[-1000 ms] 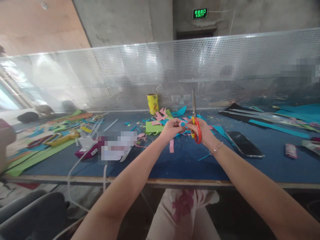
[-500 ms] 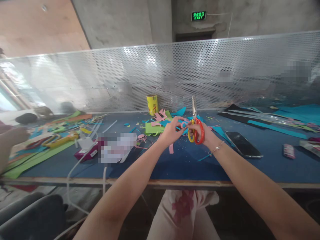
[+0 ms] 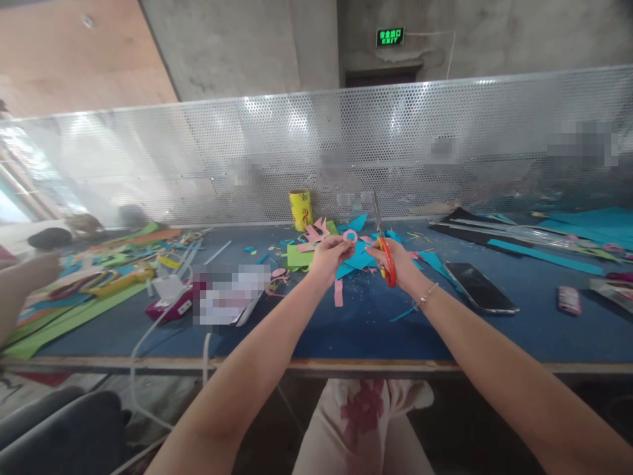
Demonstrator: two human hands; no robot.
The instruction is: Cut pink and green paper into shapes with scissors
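My left hand (image 3: 330, 254) pinches a small pink paper ring (image 3: 350, 235) and holds it up above the blue table (image 3: 346, 323). My right hand (image 3: 398, 259) grips red and yellow scissors (image 3: 385, 252) by the handles, blades pointing up and away, just right of the ring. Below both hands lie teal paper pieces (image 3: 357, 257) and a pink strip (image 3: 339, 292).
A yellow can (image 3: 301, 210) stands at the perforated metal screen (image 3: 346, 152). A black phone (image 3: 477, 287) lies to the right, a small pink item (image 3: 568, 299) farther right. White cables (image 3: 148, 330) and a charger (image 3: 169, 287) lie left, with green and coloured paper (image 3: 74, 310). Another person's limb (image 3: 20, 290) shows far left.
The left hand has lifted the pink ring away from the scissors, up and slightly left. The scissors in the right hand have tilted and drawn a little to the right.
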